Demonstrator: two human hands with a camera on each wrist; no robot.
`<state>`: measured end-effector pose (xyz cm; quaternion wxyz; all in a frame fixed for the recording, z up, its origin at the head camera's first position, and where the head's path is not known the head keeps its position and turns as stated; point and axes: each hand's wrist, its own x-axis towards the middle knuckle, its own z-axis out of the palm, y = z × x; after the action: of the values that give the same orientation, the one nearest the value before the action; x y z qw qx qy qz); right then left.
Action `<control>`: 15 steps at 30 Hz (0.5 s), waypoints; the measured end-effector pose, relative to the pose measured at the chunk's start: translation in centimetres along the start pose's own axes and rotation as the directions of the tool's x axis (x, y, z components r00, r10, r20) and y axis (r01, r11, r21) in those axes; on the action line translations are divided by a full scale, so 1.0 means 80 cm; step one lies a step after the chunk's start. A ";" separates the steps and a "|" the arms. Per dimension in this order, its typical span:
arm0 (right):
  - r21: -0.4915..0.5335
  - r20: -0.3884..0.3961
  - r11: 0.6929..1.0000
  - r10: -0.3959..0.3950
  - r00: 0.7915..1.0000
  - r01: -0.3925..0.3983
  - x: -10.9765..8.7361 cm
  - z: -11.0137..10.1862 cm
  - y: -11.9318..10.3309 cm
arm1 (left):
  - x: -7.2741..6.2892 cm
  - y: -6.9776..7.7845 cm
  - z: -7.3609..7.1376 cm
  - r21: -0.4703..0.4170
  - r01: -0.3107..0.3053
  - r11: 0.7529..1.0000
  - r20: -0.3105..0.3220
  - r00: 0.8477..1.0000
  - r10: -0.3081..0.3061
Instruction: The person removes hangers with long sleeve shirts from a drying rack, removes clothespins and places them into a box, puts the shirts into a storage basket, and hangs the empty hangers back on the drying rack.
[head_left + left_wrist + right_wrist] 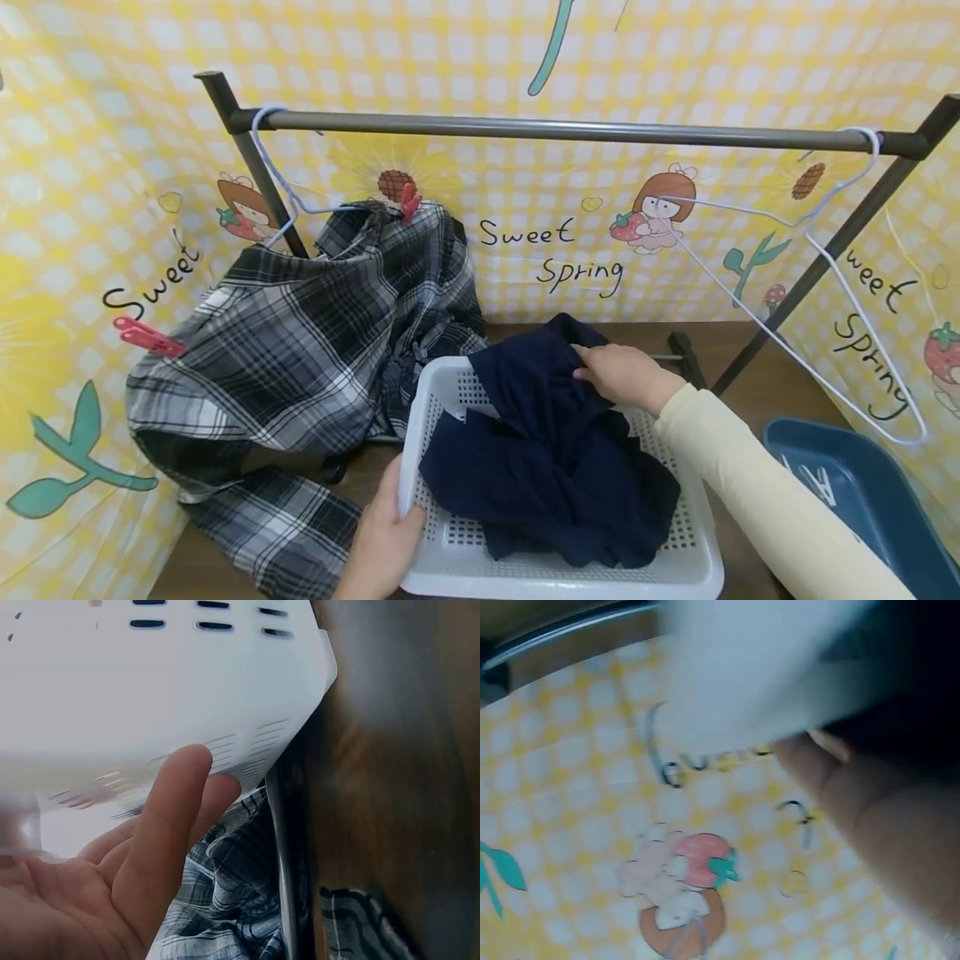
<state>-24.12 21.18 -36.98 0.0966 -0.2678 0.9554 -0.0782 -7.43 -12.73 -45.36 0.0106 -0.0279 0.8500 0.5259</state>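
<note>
A white plastic basket (442, 554) with perforated walls holds a rumpled dark navy garment (547, 483). At the basket's left side my left hand (384, 533) grips the rim, its thumb over the edge; in the left wrist view, fingers (169, 802) lie along the outer wall. My right hand (626, 375) pinches the navy cloth at the back right of the basket, where part of it rises over the rim. In the right wrist view the right hand (870, 802) is dim and blurred, with dark cloth beside it. Which garment the cloth is cannot be told.
A plaid shirt (300, 350) with red clothespins (150, 337) hangs from a blue-white hanger (277, 183) at the rack's left. Another hanger (847, 250), bare, hangs at the right of the dark rail (570, 131). A blue tray (847, 442) with white clips stands at right.
</note>
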 end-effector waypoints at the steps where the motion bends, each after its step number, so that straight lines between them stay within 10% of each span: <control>1: -0.045 -0.035 0.999 -0.011 0.999 0.009 -0.004 -0.001 -0.006 | 0.000 0.000 0.000 0.004 0.004 1.000 -0.005 1.000 -0.004; 6: -0.256 -0.197 0.966 -0.023 0.980 -0.029 -0.037 -0.001 -0.037 | -0.002 -0.001 0.004 0.008 0.023 1.000 -0.002 1.000 -0.023; 15: -0.421 -0.426 0.907 -0.195 0.883 -0.002 -0.103 0.016 -0.098 | -0.002 0.003 -0.001 0.054 -0.006 0.999 -0.035 0.999 0.008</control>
<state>-13.04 18.78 -35.47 -0.1941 -0.3041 0.9309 0.0577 -7.27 -12.67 -45.11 -0.0058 -0.0339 0.8639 0.5024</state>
